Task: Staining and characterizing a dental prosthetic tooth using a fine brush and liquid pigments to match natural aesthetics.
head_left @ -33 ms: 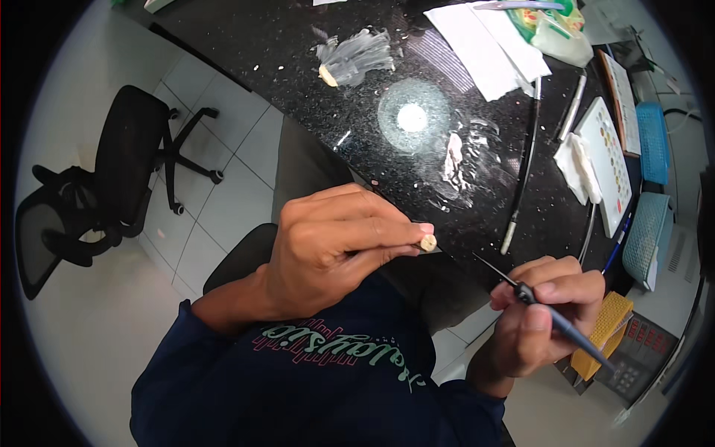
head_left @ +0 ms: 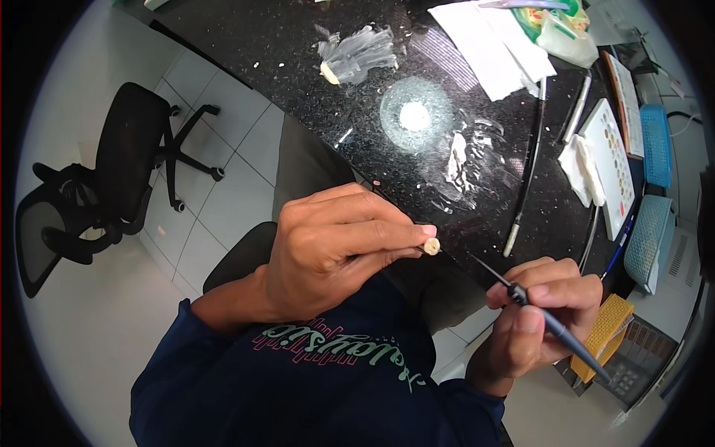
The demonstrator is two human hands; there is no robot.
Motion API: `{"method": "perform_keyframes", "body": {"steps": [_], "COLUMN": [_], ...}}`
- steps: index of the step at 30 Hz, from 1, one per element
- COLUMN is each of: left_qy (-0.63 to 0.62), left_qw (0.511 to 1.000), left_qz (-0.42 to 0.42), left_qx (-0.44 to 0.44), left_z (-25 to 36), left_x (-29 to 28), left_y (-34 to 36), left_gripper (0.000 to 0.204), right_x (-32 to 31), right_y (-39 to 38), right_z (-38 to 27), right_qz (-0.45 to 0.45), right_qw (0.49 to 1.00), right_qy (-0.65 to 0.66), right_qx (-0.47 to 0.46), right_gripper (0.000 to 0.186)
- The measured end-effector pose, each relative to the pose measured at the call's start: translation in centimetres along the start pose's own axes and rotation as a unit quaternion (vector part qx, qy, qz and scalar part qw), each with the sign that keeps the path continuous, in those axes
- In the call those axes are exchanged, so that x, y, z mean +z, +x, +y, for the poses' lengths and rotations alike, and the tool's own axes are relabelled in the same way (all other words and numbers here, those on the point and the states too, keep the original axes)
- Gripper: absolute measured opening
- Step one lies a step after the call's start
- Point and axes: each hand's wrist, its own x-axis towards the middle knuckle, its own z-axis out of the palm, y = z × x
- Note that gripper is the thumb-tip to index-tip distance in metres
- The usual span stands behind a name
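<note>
Between the thumb and fingertips of my left hand [head_left: 339,242] is a small cream tooth-like piece [head_left: 432,246], its round end showing past the fingers; a thin dark spike sticks out beside it. My right hand [head_left: 555,298] grips a blue-grey pen-shaped tool [head_left: 564,332] with a black collar and a thin pointed metal tip. That tip points toward the cream piece but stays apart from it, to its right. Both hands are in front of the near edge of the black speckled table [head_left: 298,97].
White paste [head_left: 456,156] is smeared on the table, with a grey-white smear [head_left: 365,56] farther left. White papers [head_left: 484,52], a black cable [head_left: 530,164] and a colour-dotted white palette [head_left: 607,167] lie right. Blue baskets [head_left: 646,238] and a yellow one [head_left: 607,331] stand beyond. A black chair [head_left: 126,149] is left.
The right hand and its tool have shifted very slightly left. The cream piece sits turned a little, its round end facing me more. The table scene has slid slightly right in view.
</note>
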Motion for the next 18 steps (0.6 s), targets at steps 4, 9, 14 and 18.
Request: {"method": "perform_keyframes", "body": {"steps": [4,9,14,18], "left_qy": [0.034,0.079,0.087,0.092], "left_qw": [0.999,0.994,0.992,0.991], "left_qz": [0.011,0.008,0.034,0.043], "left_qx": [0.021,0.069,0.082,0.092], "left_z": [0.1,-0.4,-0.4,-0.5], "left_x": [-0.2,0.0,0.3,0.4], "left_y": [0.1,0.0,-0.2,-0.3], "left_gripper": [0.022,0.029,0.030,0.029], "right_x": [-0.1,-0.2,0.1,0.0], "right_y": [-0.1,-0.9,-1.3,-1.2], "right_z": [0.4,0.4,0.8,1.0], "right_qz": [-0.058,-0.042,-0.014,-0.031], "right_qw": [0.998,0.999,1.000,0.999], "right_qy": [-0.006,-0.011,-0.003,0.006], "right_qx": [-0.024,-0.018,-0.016,-0.033], "right_gripper": [0.023,0.021,0.020,0.021]}}
